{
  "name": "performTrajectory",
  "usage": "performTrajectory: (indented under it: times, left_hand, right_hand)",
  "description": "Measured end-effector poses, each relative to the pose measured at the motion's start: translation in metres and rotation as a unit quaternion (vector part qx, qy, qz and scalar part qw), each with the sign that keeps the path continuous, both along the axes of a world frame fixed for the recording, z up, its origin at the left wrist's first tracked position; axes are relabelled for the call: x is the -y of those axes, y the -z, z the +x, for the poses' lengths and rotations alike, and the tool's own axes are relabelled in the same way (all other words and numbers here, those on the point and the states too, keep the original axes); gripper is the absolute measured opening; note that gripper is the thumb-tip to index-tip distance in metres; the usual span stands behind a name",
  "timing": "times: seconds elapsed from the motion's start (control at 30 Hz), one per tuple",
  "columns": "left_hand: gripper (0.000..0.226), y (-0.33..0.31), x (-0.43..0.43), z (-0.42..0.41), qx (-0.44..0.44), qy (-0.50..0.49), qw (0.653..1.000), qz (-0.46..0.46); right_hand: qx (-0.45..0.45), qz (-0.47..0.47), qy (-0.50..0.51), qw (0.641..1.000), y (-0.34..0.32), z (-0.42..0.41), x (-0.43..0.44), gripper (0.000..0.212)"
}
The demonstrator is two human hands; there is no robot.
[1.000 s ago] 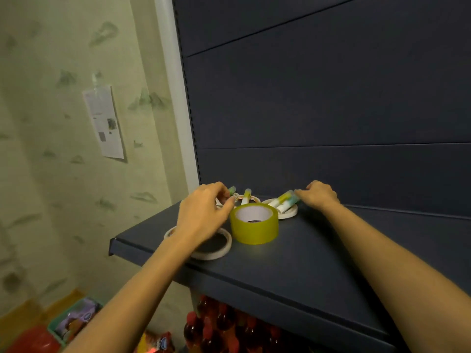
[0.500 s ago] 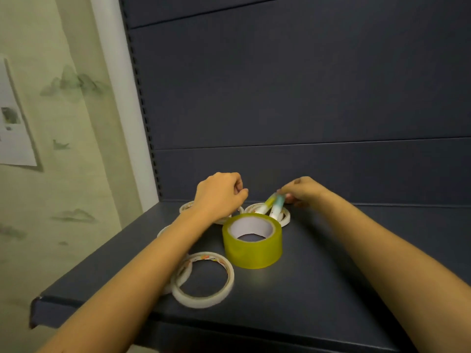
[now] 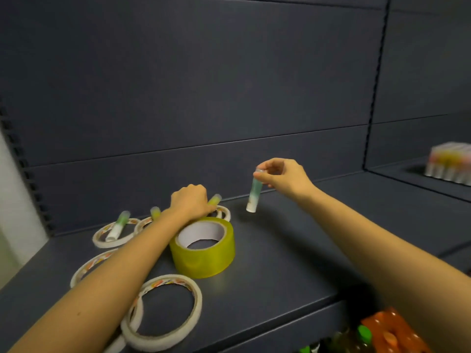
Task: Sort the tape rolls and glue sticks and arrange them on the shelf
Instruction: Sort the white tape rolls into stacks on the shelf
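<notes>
Right hand (image 3: 285,175): thumb and fingertips pinched on the top end of a glue stick (image 3: 254,193), which hangs nearly upright above the shelf (image 3: 293,263), white end down and off the surface; label blurred. Left hand (image 3: 190,201): fingers curled under, knuckles up, just behind the yellow tape roll (image 3: 204,248); whether it grips anything cannot be told, the palm side being hidden (a yellow-tipped stick (image 3: 215,199) pokes out past the knuckles, held or merely lying there, unclear). Small ring (image 3: 225,212): thin white tape, mostly covered by that hand. Yellow tape roll: wide, glossy, translucent, white card core, lying flat. Far-left ring (image 3: 122,242): thin white tape with a printed inner band, a green-topped stick (image 3: 117,225) lying across it. Next ring (image 3: 139,225): partly behind the left forearm, a blurred yellowish stick (image 3: 155,212) over it. Middle ring (image 3: 86,266): half hidden by the forearm. Front ring (image 3: 163,341): large, foamy white edge, flat near the shelf's front lip, overlapping another ring (image 3: 137,314) cut off by the arm. Shelf: dark matte metal, panelled back wall (image 3: 204,85). Neighbouring bay, far right: a blurred pack of pale upright tubes (image 3: 449,163), cropped. Below the shelf: orange wrapping (image 3: 392,332) and green bottle caps (image 3: 365,332), partly seen.
</notes>
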State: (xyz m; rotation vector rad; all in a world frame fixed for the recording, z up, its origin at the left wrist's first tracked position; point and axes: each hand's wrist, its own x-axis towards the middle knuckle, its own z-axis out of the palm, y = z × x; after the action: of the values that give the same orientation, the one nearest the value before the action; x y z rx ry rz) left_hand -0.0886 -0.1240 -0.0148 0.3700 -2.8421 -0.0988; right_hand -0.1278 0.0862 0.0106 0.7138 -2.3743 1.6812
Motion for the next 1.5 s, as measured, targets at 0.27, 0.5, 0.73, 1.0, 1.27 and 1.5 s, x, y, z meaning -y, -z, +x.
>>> performTrajectory:
  times: [0.27,0.5,0.73,1.0,1.27,1.5]
  left_hand:
    - [0.027,-0.027,-0.027,-0.001,-0.101,0.03,0.993,0.05]
    - [0.016,-0.043,-0.105,-0.009,-0.14,0.126,0.964,0.188]
    - [0.017,-0.044,-0.22,-0.021,-0.132,0.212,0.937,0.246]
    - [0.019,-0.033,-0.36,-0.035,-0.144,0.296,0.911,0.25]
    - [0.015,-0.022,-0.466,-0.054,-0.132,0.33,0.905,0.235]
    - [0.014,-0.021,-0.532,-0.097,-0.13,0.326,0.921,0.169]
  right_hand:
    - [-0.013,-0.005,0.091,0.996,0.001,0.011,-0.064,0.014]
    - [-0.033,0.011,0.133,0.99,-0.006,0.017,-0.132,0.016]
    - [-0.046,0.04,0.187,0.98,-0.001,0.017,-0.248,0.013]
    - [-0.08,0.105,0.249,0.959,0.008,0.016,-0.384,0.013]
    - [-0.081,0.107,0.265,0.955,0.012,0.012,-0.48,0.023]
    - [-0.101,0.085,0.276,0.952,0.018,-0.014,-0.539,0.013]
